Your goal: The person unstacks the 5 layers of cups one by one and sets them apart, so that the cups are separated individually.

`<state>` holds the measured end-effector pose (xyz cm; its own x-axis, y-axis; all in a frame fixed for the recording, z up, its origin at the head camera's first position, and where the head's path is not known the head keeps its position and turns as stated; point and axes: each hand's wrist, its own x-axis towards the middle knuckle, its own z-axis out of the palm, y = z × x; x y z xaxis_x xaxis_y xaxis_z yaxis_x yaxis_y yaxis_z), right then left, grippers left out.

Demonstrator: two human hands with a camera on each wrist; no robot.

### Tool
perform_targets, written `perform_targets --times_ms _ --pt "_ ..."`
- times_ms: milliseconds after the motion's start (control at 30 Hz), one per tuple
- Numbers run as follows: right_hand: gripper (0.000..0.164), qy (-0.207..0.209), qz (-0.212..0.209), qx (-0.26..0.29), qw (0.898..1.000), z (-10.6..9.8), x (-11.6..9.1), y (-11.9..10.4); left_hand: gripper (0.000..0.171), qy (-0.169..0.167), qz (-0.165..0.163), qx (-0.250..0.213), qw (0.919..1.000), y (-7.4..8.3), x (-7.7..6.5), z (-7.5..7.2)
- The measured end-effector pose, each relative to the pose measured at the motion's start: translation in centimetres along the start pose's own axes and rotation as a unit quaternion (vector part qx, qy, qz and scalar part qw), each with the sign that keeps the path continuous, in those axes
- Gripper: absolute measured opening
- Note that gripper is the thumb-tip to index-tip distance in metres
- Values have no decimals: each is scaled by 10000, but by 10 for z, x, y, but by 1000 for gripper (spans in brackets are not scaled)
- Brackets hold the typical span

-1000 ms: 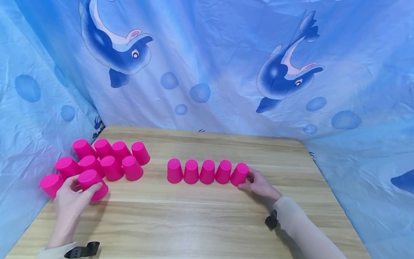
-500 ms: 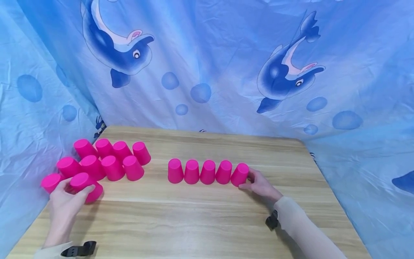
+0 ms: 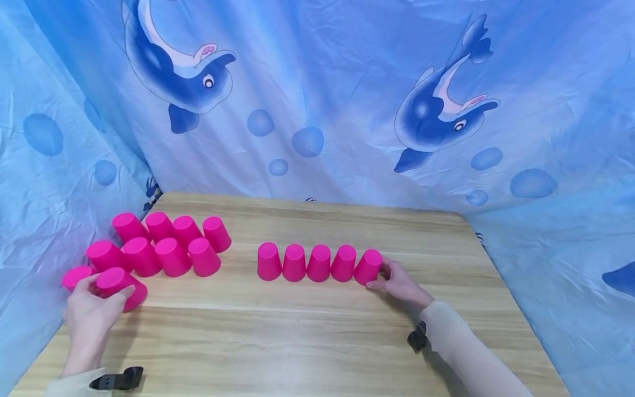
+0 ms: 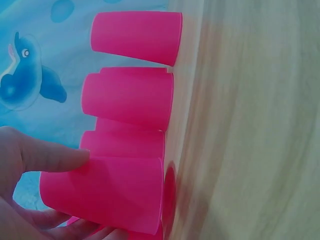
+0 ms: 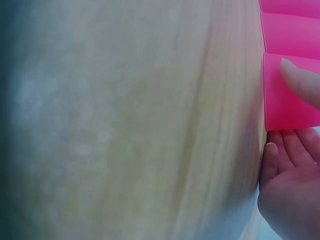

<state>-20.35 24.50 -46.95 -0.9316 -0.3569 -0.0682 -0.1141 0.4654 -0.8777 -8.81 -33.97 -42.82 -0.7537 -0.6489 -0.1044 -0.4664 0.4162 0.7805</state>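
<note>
My left hand (image 3: 91, 315) grips a pink plastic cup (image 3: 122, 289) that stands bottom up, at the front of the cup group on the left. In the left wrist view the thumb (image 4: 57, 157) lies along one side of that cup, the fingers are on the other side, and its rim is close over the table. At the right end of a row, my right hand (image 3: 401, 282) holds another upturned pink cup (image 3: 368, 268), thumb in front and fingers at its right side. The remaining row cups (image 3: 319, 264) stand side by side to its left.
Several more upturned pink cups (image 3: 172, 258) stand in rows at the table's left. One cup (image 3: 76, 276) is partly hidden behind my left hand. The wooden table (image 3: 297, 342) is bordered by blue dolphin-print curtains (image 3: 337, 110) at the back and sides.
My left hand has moved left and slightly toward me with its cup, nearing the leftmost front cup. The right hand and the row of cups have stayed still.
</note>
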Motion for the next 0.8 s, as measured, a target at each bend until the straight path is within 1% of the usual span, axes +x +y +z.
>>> perform_targets --times_ms 67,133,200,467,600,700,800 --pt "63 -43 30 -21 10000 -1 0 -1 84 79 69 30 9999 0 1 0" --pt "63 -23 19 -63 10000 -1 3 7 82 151 138 78 9998 -1 2 0" --pt "61 -27 16 -87 10000 -1 3 6 82 160 142 114 9997 -2 3 0" --pt "60 -51 -74 -112 9999 -1 3 6 85 109 111 204 9997 -4 7 1" --pt "59 -32 -65 -150 9999 -1 2 5 87 -11 12 258 9997 -6 7 3" --pt "59 -24 -72 -151 9999 -1 2 5 86 -22 -13 298 9996 -6 6 4" --pt "59 -25 -78 -125 9999 -1 2 5 84 11 33 282 9996 -6 7 6"
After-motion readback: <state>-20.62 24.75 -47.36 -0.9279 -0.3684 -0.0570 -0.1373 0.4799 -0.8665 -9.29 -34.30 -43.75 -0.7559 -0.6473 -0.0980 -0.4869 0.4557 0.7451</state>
